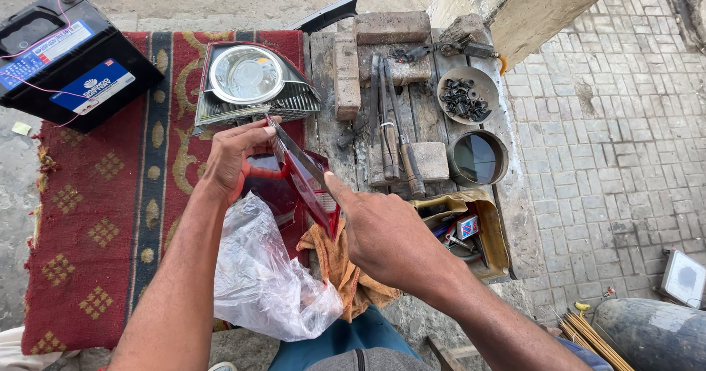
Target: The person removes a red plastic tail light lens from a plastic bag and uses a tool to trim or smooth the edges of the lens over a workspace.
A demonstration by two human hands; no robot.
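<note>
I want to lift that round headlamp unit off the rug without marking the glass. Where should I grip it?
Probably grip the headlamp unit by its ribbed housing edges, left and right, coming from above. The round lens faces up in the middle, so the outer frame keeps fingers off it. The left hand crowds the near edge.

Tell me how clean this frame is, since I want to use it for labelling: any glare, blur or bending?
Head view: soft daylight, faint shadows; sharp overall; glare on the round lamp reflector and red lens held by left hand and right hand; wide-angle bending at edges.
</note>
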